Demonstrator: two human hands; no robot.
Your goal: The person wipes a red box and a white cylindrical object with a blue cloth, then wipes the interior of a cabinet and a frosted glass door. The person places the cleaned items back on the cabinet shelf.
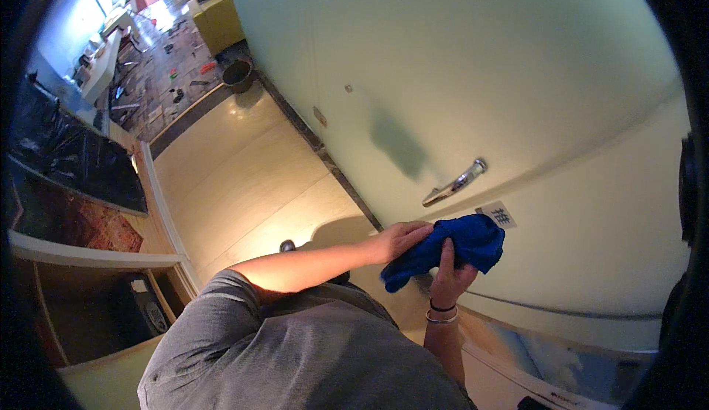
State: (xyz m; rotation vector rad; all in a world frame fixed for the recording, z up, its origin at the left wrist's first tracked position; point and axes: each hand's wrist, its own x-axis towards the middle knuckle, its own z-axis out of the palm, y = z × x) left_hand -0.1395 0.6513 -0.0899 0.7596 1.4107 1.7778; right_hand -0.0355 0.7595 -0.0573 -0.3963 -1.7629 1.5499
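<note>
A blue cloth (pixel 471 241), bunched and folded, is held between both my hands in front of a frosted glass door (pixel 526 105). At the cloth's left part, my left hand (pixel 401 239) grips its edge. My right hand (pixel 453 277) holds it from below, thumb on top, with a dark band and a light bracelet at the wrist. Just above the cloth is the door's curved chrome handle (pixel 455 183). A small sign (pixel 498 214) with a printed character is stuck on the glass, partly covered by the cloth.
A black bucket (pixel 237 75) stands by the glass wall's foot, near a yellow-green sofa (pixel 219 22). Many small things lie scattered on the dark floor (pixel 183 72) beyond. At the left are a long counter (pixel 102 72) and an open wooden cabinet (pixel 94 299) holding a dark device.
</note>
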